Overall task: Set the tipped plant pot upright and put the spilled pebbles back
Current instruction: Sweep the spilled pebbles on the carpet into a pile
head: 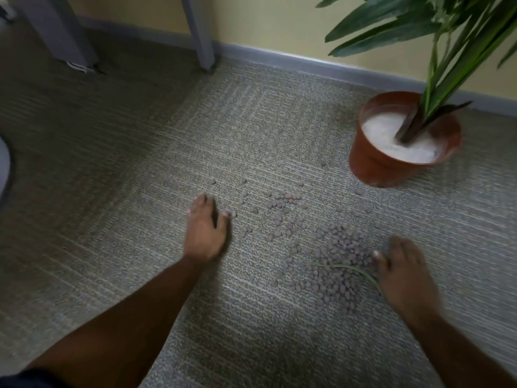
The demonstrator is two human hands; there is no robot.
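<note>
An orange plant pot (pixel 372 161) stands upright on the carpet at the right, with white filling and a green plant (pixel 436 37) rising from it. Several small grey-brown pebbles (pixel 335 270) lie spilled on the carpet in front of it, thickest in a heap at the lower right, thinner toward the middle. My left hand (pixel 205 231) lies flat on the carpet at the left edge of the scatter, fingers apart, holding nothing. My right hand (pixel 402 273) rests at the right edge of the heap, fingers spread over the pebbles, beside a loose green leaf (pixel 355 270).
Grey table legs (pixel 202 32) and a wider grey leg (pixel 64 29) stand at the back left. A yellow wall with a grey skirting board (pixel 307 63) runs behind the pot. A dark curved object (pixel 5 169) shows at the left edge.
</note>
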